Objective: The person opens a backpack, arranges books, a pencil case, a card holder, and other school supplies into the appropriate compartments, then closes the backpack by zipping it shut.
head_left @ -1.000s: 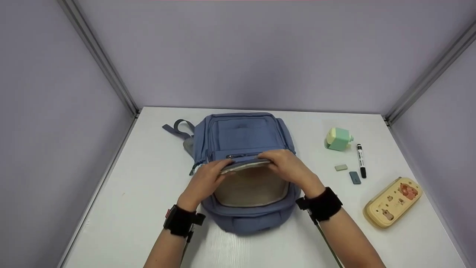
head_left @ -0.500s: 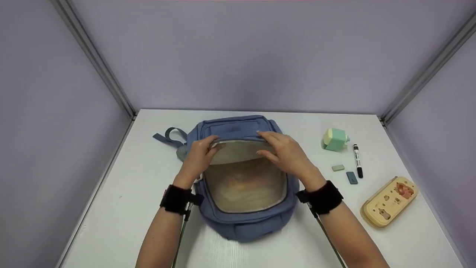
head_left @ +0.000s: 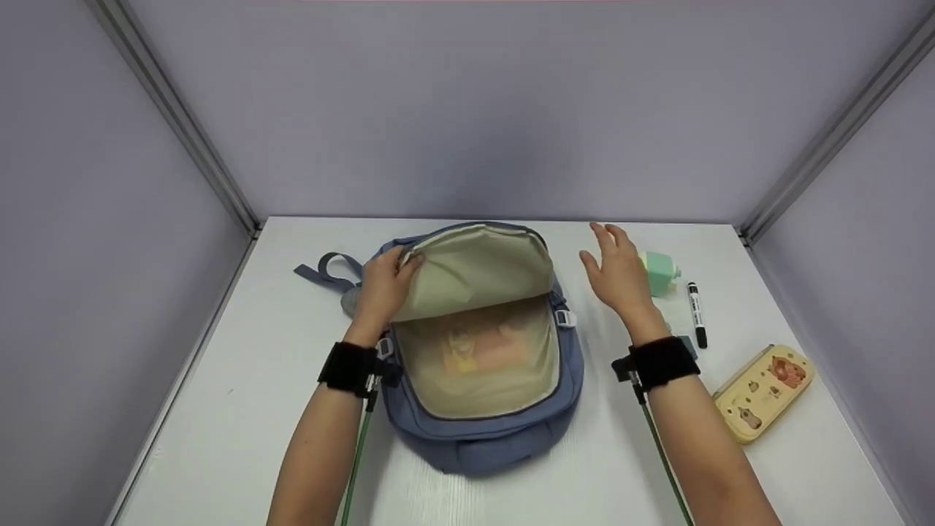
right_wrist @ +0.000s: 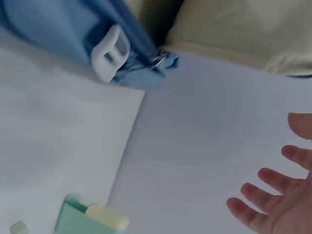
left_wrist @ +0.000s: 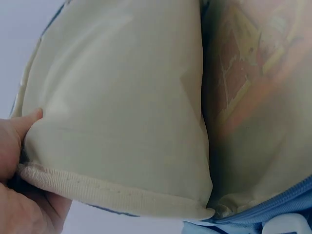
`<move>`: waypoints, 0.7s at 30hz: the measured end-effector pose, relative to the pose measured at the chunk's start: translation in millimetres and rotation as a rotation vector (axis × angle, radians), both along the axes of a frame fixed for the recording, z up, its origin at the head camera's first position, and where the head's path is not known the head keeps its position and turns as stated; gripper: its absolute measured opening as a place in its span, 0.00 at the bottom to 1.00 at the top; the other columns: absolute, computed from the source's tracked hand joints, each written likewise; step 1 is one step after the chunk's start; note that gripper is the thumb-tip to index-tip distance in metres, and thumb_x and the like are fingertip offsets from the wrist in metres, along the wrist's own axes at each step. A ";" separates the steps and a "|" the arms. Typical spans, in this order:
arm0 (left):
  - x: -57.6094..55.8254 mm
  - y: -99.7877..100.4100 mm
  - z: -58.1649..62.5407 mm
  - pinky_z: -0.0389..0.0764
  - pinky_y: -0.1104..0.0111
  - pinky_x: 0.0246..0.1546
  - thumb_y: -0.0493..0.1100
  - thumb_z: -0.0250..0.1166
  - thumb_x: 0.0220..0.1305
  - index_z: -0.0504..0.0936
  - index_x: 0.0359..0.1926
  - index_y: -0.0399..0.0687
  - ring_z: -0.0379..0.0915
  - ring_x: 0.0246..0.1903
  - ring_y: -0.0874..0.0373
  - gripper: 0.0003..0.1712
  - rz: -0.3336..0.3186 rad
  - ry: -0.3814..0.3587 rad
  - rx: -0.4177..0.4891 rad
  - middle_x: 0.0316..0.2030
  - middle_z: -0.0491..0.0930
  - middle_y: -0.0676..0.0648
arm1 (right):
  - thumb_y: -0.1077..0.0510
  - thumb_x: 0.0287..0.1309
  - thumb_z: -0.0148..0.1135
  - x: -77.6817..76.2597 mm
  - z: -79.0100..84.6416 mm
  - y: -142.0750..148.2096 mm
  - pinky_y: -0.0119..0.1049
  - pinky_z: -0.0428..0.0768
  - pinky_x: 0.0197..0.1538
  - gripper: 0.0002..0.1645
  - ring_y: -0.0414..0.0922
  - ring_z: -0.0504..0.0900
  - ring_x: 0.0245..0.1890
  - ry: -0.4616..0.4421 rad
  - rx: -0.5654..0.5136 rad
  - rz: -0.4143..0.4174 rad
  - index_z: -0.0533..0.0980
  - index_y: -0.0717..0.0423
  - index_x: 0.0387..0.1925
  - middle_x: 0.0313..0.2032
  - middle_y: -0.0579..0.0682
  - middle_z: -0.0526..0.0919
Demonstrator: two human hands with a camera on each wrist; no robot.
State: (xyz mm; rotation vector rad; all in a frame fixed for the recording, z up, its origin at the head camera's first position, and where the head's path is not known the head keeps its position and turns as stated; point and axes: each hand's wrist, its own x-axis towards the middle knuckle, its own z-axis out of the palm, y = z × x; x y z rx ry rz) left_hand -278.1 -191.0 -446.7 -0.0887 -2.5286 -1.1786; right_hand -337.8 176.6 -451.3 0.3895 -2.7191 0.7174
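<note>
Left hand (head_left: 386, 287) pinches the flap (head_left: 478, 274) by its nine o'clock edge; right hand (head_left: 619, 274), spread mid-air, partly hides a mint block (head_left: 662, 273).

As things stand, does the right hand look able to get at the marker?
Probably yes: the right hand holds nothing and nothing covers the marker; the green object sits roughly between them in the head view, so it may need skirting.

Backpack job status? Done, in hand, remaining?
Done: the blue fabric backpack is open, its beige-lined flap raised. In hand: the left hand grips the flap's edge; the right hand is spread, holding nothing. Remaining, probably: loading the oblong yellow case and white marker with black ends, both outside it on the white table.
</note>
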 end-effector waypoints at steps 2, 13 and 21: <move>-3.1 0.0 0.9 0.60 0.64 0.25 0.48 0.61 0.71 0.71 0.27 0.45 0.58 0.19 0.55 0.17 0.020 -0.030 -0.004 0.18 0.61 0.51 | 0.54 0.71 0.54 -11.9 -5.4 14.3 0.64 0.70 0.53 0.31 0.68 0.65 0.63 -0.064 0.053 -0.072 0.62 0.59 0.71 0.66 0.68 0.61; -22.6 2.5 3.3 0.59 0.64 0.25 0.47 0.61 0.71 0.67 0.25 0.47 0.58 0.21 0.55 0.19 0.030 -0.081 -0.015 0.19 0.60 0.52 | 0.65 0.62 0.56 -45.0 -28.1 81.9 0.75 0.61 0.55 0.47 0.77 0.45 0.67 -0.433 0.271 -0.212 0.46 0.53 0.77 0.71 0.75 0.41; -25.1 8.4 4.1 0.59 0.64 0.25 0.47 0.61 0.71 0.66 0.24 0.47 0.56 0.20 0.55 0.19 0.008 -0.078 0.001 0.18 0.58 0.52 | 0.72 0.66 0.47 -40.9 -44.5 111.2 0.82 0.55 0.50 0.45 0.82 0.32 0.65 -0.593 0.289 -0.157 0.42 0.49 0.78 0.72 0.73 0.32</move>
